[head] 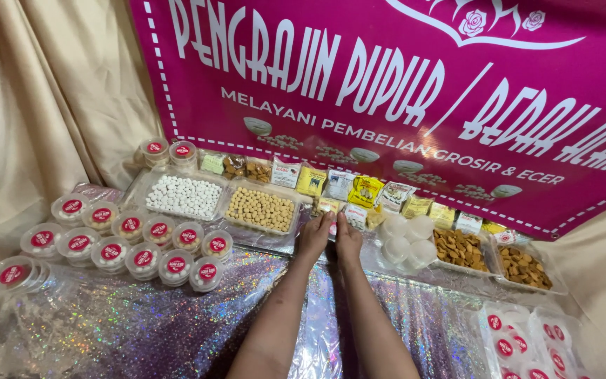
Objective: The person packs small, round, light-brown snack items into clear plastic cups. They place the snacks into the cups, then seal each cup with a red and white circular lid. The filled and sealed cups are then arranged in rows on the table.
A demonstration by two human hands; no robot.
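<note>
A small flat packet [332, 228], white with a red mark, lies on the glittering foil-covered desk [142, 330] just below a row of little yellow and white sachets [359, 193]. Both hands reach it side by side, touching one another. The left hand [315, 235] sits at the packet's 9 o'clock, the right hand [348, 238] at its 3 o'clock, fingers pressed together and laid flat against its edges, so the packet shows only in the gap between them. At 10 o'clock from the hands stands a clear tray of tan pellets [261, 209]; at 2 o'clock, white round tubs [407, 242].
</note>
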